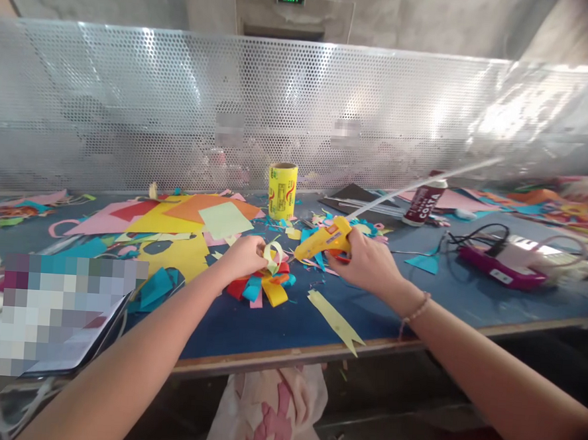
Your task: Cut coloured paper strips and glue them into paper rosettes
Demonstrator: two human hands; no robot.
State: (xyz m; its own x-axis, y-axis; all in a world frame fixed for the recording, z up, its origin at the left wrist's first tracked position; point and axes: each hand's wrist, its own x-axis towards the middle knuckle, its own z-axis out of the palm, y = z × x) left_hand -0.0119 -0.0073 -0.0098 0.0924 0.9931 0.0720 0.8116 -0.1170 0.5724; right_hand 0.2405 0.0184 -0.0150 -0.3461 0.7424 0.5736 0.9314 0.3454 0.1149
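Note:
My right hand [366, 261] is wrapped round a yellow hot glue gun [325, 238], whose long pale glue stick [420, 184] juts out of the back toward the upper right. The gun's nozzle points left, close to a pale green paper loop [273, 257]. That loop is pinched in the fingers of my left hand [242, 258]. Below it lies a bow of looped paper strips [274, 290] in red, blue, yellow and pink. Whether the loop touches the bow I cannot tell. A pale green paper strip with a notched end [335, 319] lies nearer the table's front edge.
Coloured paper sheets [194, 217] spread over the left. A yellow cardboard tube [282, 191] stands at the back before a perforated metal screen [181, 107]. On the right are a Costa bottle [425, 200] and a purple power strip [503, 267] with cables. A tablet-like device [84, 346] sits front left.

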